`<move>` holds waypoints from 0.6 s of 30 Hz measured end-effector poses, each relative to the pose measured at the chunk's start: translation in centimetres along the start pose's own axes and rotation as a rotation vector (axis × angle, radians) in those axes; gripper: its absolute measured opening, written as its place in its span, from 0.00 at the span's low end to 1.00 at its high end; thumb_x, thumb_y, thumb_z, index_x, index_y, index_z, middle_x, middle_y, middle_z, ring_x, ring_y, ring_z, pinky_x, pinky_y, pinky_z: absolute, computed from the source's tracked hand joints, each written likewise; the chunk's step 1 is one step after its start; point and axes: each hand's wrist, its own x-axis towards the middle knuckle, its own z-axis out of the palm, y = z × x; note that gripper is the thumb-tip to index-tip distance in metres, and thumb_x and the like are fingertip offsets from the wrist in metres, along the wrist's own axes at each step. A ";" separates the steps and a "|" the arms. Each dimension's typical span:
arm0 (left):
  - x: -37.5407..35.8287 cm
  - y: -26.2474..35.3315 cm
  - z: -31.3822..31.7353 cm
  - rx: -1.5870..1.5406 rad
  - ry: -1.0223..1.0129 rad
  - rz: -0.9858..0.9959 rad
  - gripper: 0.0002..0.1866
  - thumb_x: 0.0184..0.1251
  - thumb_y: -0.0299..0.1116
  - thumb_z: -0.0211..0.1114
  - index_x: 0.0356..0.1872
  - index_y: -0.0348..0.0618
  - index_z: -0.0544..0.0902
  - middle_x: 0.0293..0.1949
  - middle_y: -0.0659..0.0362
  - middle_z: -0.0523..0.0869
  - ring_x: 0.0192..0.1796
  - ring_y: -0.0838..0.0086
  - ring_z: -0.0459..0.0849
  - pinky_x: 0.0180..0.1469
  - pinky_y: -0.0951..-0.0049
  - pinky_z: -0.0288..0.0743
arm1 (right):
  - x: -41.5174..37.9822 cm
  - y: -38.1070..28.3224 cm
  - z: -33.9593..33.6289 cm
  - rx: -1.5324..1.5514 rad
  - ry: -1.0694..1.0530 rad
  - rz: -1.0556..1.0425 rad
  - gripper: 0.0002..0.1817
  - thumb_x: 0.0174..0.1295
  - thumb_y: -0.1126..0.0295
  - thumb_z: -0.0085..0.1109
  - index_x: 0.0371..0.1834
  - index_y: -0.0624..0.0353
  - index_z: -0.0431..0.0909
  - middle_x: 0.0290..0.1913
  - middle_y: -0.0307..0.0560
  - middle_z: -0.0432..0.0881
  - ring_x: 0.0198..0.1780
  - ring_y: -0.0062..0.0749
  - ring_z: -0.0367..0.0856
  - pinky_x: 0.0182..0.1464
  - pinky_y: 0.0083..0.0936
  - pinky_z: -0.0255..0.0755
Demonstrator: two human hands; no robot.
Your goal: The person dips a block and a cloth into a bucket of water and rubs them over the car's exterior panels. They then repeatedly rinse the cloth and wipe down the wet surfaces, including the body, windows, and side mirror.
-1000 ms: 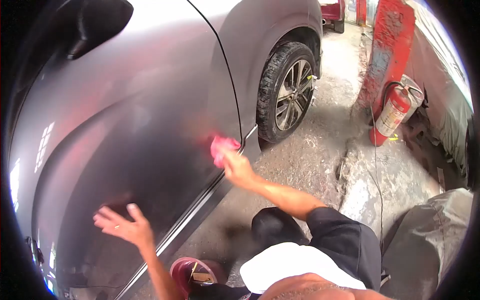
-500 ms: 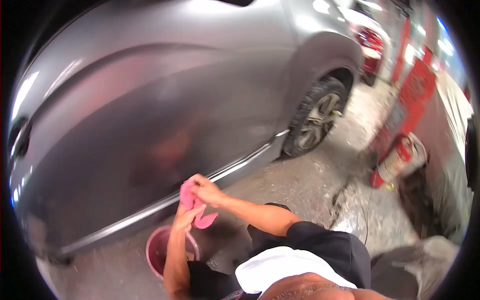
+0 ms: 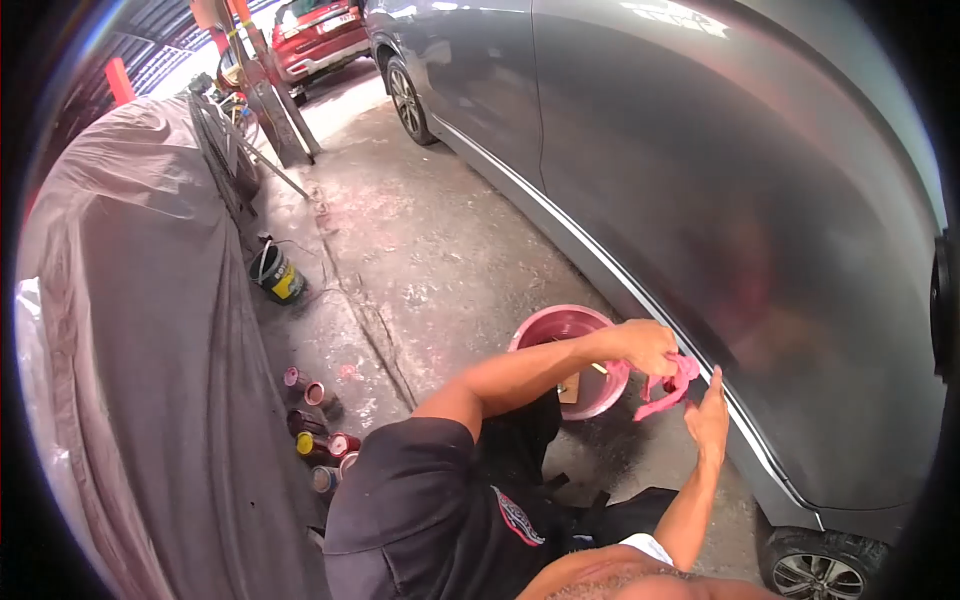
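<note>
A crumpled pink cloth point(image 3: 682, 376) hangs between my two hands, close to the lower edge of the grey car door point(image 3: 730, 230). My left hand point(image 3: 645, 345) is closed around one side of it, knuckles up. My right hand point(image 3: 708, 420) is beside the cloth's other side with its index finger stretched out and the thumb apart; the rest of its fingers are partly hidden. Below my left forearm stands a pink tub point(image 3: 600, 408), with a brownish block point(image 3: 568, 388) in it.
Several paint cans point(image 3: 322, 447) stand on the floor at left, beside a covered vehicle point(image 3: 140, 330). A black bucket point(image 3: 278, 272) stands farther off. A red vehicle point(image 3: 320, 35) is in the back. The car's silver sill trim point(image 3: 600, 245) runs along my right.
My view has swung left, bringing the covered vehicle, cans and bucket into sight. The cloth is still at my hands; the right hand's index finger now points outward.
</note>
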 end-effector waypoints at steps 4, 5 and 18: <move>-0.1 -1.7 1.6 -0.119 -0.047 -0.042 0.23 0.59 0.51 0.62 0.32 0.35 0.85 0.28 0.43 0.86 0.32 0.55 0.87 0.36 0.56 0.79 | 0.5 -1.5 1.9 0.988 -0.314 -0.330 0.50 0.48 0.78 0.68 0.78 0.56 0.53 0.61 0.55 0.79 0.61 0.38 0.78 0.65 0.34 0.68; 0.6 -3.3 2.9 -0.189 -0.027 0.033 0.25 0.60 0.53 0.62 0.31 0.34 0.85 0.27 0.44 0.85 0.31 0.56 0.87 0.35 0.58 0.79 | 0.0 -2.7 1.7 0.780 -0.279 -0.332 0.48 0.49 0.77 0.69 0.77 0.55 0.55 0.57 0.53 0.81 0.59 0.38 0.79 0.64 0.35 0.70; 3.2 -1.1 11.0 -1.187 0.299 0.017 0.31 0.78 0.52 0.51 0.71 0.42 0.64 0.51 0.58 0.81 0.52 0.74 0.78 0.58 0.71 0.74 | 1.6 -3.7 4.1 1.289 0.420 -0.016 0.26 0.73 0.44 0.49 0.46 0.59 0.80 0.39 0.37 0.78 0.40 0.22 0.75 0.44 0.22 0.71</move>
